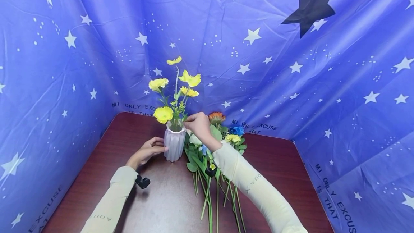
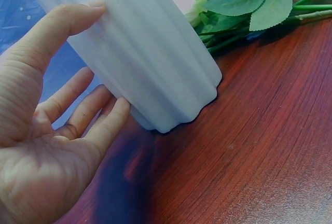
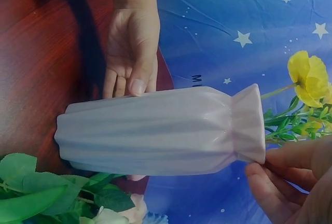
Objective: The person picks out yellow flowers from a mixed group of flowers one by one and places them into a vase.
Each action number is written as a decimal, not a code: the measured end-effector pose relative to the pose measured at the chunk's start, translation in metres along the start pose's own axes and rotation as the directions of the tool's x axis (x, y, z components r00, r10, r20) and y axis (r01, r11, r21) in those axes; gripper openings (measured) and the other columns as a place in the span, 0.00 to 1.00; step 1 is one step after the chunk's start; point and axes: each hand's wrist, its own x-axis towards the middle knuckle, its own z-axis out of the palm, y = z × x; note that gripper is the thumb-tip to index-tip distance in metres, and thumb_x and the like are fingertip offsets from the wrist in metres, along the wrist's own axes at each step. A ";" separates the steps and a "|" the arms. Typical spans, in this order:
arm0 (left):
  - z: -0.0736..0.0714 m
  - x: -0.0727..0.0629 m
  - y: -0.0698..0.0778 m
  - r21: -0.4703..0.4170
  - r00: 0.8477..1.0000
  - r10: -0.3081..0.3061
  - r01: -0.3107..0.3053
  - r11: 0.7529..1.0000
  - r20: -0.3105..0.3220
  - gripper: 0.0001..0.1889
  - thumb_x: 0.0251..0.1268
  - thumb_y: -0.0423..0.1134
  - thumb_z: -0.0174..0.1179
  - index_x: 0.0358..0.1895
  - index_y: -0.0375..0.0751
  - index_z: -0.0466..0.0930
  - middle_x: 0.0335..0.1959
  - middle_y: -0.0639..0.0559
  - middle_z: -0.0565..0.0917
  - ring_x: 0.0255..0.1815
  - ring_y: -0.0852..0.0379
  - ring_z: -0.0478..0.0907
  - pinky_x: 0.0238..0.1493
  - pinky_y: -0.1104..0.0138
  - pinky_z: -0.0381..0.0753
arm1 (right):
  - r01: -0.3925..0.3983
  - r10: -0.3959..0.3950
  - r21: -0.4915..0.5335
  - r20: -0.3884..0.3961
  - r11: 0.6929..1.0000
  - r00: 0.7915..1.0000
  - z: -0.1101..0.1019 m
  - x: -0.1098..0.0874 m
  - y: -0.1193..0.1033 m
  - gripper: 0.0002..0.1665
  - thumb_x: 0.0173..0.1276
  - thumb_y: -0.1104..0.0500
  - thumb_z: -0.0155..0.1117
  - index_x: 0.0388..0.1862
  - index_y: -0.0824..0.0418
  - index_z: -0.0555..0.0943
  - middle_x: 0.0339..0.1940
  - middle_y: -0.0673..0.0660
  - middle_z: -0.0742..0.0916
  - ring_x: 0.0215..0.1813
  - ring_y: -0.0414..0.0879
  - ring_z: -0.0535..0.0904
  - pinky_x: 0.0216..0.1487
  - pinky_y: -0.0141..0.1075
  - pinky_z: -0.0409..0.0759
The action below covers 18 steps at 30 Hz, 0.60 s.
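Note:
A pale fluted vase (image 1: 174,145) stands upright on the table, its wavy rim flaring at the top. Several yellow flowers (image 1: 163,114) with green stems rise out of it. My left hand (image 1: 147,152) touches the vase's left side with thumb and fingertips; its fingers are fairly straight in the left wrist view and do not wrap round it. At the right edge of the rim, my right hand (image 1: 201,127) pinches the vase between thumb and bent fingers, clearest in the right wrist view. The insides of the vase and the lower stems are mostly hidden.
To the right of the vase lies a bunch of loose flowers: an orange bloom (image 1: 217,118), a blue one (image 1: 237,131), a pale yellow one (image 1: 233,138) and green leaves (image 1: 192,161). Their stems point toward the near edge. A starry blue curtain (image 1: 226,46) surrounds the brown table (image 1: 275,175).

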 end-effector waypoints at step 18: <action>0.000 0.000 -0.001 -0.024 1.000 0.001 -0.001 1.000 0.005 0.29 0.65 0.31 0.67 0.64 0.27 0.64 0.55 0.41 0.78 0.49 0.61 0.80 0.58 0.62 0.82 | 0.030 -0.030 -0.018 -0.008 0.999 1.000 -0.002 0.004 -0.008 0.02 0.60 0.64 0.74 0.30 0.60 0.92 0.32 0.56 0.93 0.34 0.49 0.87 0.35 0.35 0.83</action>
